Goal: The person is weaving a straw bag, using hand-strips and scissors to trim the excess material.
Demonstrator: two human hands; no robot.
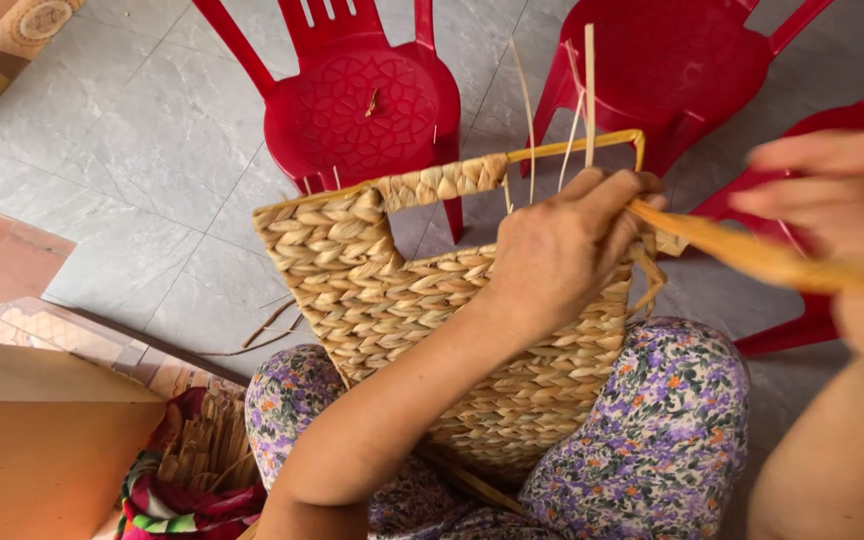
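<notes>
A half-woven straw basket is propped on floral-trousered knees. Its rim is gripped by the left hand; a flat yellow straw strand is pinched by the blurred right hand. Red plastic chairs are ranged beyond.

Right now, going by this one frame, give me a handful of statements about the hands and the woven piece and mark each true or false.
1. The left hand grips the top edge of the woven basket. True.
2. The right hand pulls a flat straw strand taut to the side. True.
3. The basket rests on a table. False: it sits on the person's lap, on floral trousers.
4. The chairs behind are blue. False: the plastic chairs are red.
5. The handle frame is fully wrapped. False: part of the rim is woven, and the bare yellow frame shows at the right.
</notes>
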